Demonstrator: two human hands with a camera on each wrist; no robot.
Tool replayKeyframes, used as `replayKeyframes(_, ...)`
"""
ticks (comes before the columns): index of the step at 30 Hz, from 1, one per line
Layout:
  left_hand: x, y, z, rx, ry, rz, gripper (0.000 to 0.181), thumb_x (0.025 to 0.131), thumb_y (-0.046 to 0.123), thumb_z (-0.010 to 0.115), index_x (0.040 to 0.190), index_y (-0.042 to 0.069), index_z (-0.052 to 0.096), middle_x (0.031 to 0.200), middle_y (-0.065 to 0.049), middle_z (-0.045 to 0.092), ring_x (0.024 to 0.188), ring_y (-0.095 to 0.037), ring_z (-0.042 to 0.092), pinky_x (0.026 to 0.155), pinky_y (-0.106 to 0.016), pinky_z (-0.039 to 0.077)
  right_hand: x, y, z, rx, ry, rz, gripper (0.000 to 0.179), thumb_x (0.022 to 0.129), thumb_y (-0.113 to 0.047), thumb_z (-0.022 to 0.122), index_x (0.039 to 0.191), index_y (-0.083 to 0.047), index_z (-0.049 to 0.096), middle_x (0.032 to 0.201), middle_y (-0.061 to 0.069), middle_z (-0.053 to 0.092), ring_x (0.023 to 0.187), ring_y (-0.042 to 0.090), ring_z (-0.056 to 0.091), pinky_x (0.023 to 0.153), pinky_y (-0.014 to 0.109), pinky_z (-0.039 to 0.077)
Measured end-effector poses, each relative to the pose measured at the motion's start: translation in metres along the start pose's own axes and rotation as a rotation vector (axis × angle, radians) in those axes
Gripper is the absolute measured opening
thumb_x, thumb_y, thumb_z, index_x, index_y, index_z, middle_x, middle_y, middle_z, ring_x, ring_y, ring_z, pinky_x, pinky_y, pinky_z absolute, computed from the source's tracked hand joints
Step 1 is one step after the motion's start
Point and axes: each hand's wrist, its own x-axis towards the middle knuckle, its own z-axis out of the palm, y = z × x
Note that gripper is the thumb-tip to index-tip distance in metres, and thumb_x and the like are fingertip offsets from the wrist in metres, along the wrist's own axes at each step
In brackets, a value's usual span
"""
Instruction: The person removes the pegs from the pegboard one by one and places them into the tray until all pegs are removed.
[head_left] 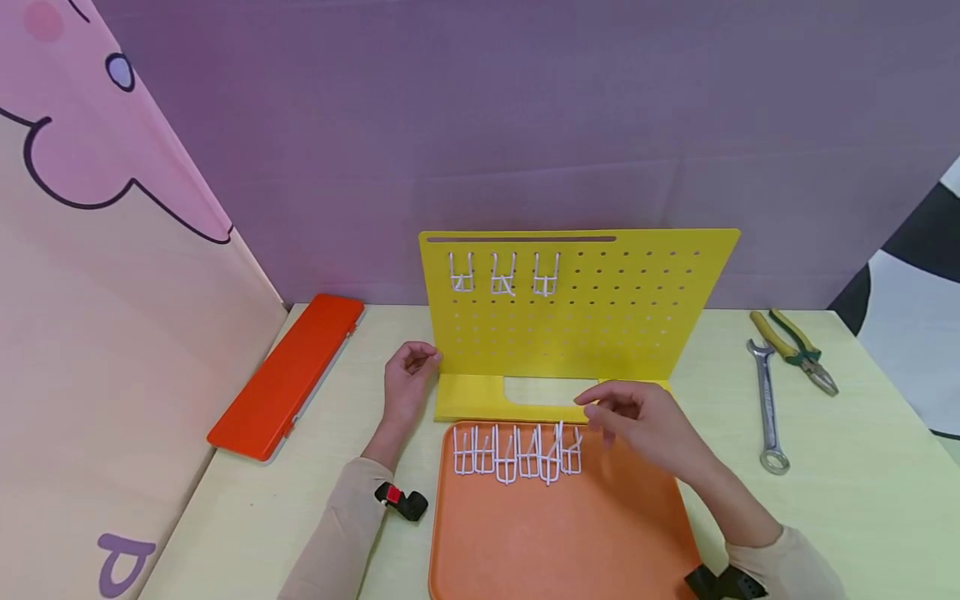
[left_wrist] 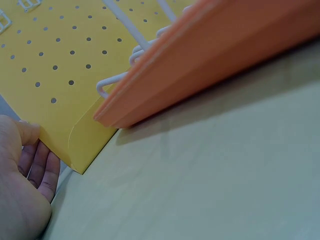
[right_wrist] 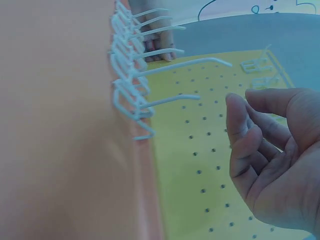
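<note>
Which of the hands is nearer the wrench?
Right. The right hand is left of the wrench, by the far right corner of the orange tray; the left hand is much farther left, at the yellow pegboard's left edge.

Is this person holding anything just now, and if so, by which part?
The left hand holds the yellow pegboard by the lower part of its left edge. The right hand holds nothing.
</note>
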Motion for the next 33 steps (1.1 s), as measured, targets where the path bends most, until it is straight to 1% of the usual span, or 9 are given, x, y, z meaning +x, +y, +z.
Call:
replayKeyframes(5,0.0,0.0,0.0,-0.005,-0.001,-0.003,0.007,0.102,-0.007,0.074,0.107,-0.009,0.069,0.099,-0.006,0.07,0.088,-0.011,0.065,0.083,-0.017,0.055,0.004,-0.015,-0.001,-0.01,0.069,-0.053,0.018,0.106,-0.01,0.075,0.122,-0.004,0.08,0.089,0.009,0.075,0.07,0.03,0.07,0.058,0.032,0.053)
replayKeyframes(11,-0.001,-0.001,0.001,-0.003,-0.001,-0.001,0.005,0.102,-0.007,0.074,0.106,-0.007,0.07,0.102,-0.012,0.071,0.088,-0.011,0.066,0.083,-0.017,0.055,0.012,-0.03,0.001,0.025,0.152,-0.108,0.017,0.108,-0.01,0.073,0.122,-0.002,0.079,0.089,0.002,0.075,0.069,0.021,0.069,0.052,0.03,0.047)
replayKeyframes(13,-0.001,-0.001,0.001,-0.001,0.0,-0.001,0.006,0.102,-0.007,0.074,0.106,-0.008,0.07,0.103,-0.013,0.071,0.088,-0.011,0.065,0.083,-0.017,0.055,0.015,-0.035,0.002,0.045,0.185,-0.131,0.018,0.108,-0.011,0.073,0.123,-0.002,0.079,0.089,-0.001,0.075,0.069,0.02,0.069,0.05,0.03,0.046)
replayKeyframes(18,-0.001,0.0,0.0,0.002,-0.007,0.004,0.009,0.102,-0.006,0.074,0.108,-0.01,0.069,0.103,-0.014,0.071,0.089,-0.011,0.065,0.083,-0.017,0.055,0.025,-0.047,0.006,0.113,0.259,-0.2,0.019,0.11,-0.012,0.071,0.124,-0.002,0.078,0.09,-0.003,0.077,0.065,0.018,0.069,0.05,0.027,0.048)
replayKeyframes(21,0.0,0.002,0.0,0.001,-0.011,0.005,0.008,0.102,-0.006,0.074,0.108,-0.009,0.07,0.103,-0.014,0.071,0.088,-0.01,0.065,0.083,-0.017,0.055,0.031,-0.056,0.008,0.153,0.302,-0.217,0.02,0.11,-0.012,0.071,0.126,-0.002,0.077,0.09,-0.006,0.077,0.064,0.017,0.068,0.051,0.026,0.049)
replayKeyframes(23,0.0,0.002,0.0,-0.002,-0.008,0.0,0.007,0.102,-0.006,0.074,0.108,-0.008,0.07,0.103,-0.013,0.071,0.088,-0.01,0.065,0.083,-0.017,0.055,0.037,-0.063,0.01,0.176,0.326,-0.229,0.022,0.11,-0.013,0.071,0.128,-0.001,0.075,0.09,-0.006,0.077,0.064,0.019,0.068,0.051,0.025,0.049)
replayKeyframes(28,-0.001,0.003,0.0,0.001,0.002,-0.009,0.006,0.102,-0.005,0.075,0.107,-0.005,0.071,0.104,-0.014,0.071,0.088,-0.011,0.065,0.082,-0.017,0.054,0.054,-0.074,0.016,0.236,0.363,-0.287,0.026,0.11,-0.011,0.071,0.134,-0.002,0.073,0.088,-0.002,0.077,0.062,0.019,0.066,0.05,0.024,0.047)
replayKeyframes(31,-0.002,0.003,0.0,0.013,0.002,-0.018,0.007,0.102,-0.005,0.074,0.108,-0.006,0.071,0.104,-0.014,0.071,0.089,-0.011,0.065,0.082,-0.016,0.054,0.063,-0.077,0.018,0.261,0.364,-0.31,0.028,0.11,-0.009,0.07,0.137,-0.003,0.072,0.087,0.0,0.076,0.06,0.02,0.066,0.05,0.023,0.047)
replayKeyframes(33,-0.002,0.002,0.0,0.014,0.004,-0.026,0.007,0.102,-0.005,0.074,0.108,-0.007,0.07,0.104,-0.014,0.071,0.089,-0.012,0.065,0.082,-0.016,0.054,0.068,-0.078,0.02,0.265,0.354,-0.307,0.028,0.11,-0.009,0.069,0.137,-0.002,0.072,0.087,-0.001,0.076,0.06,0.021,0.066,0.05,0.023,0.047)
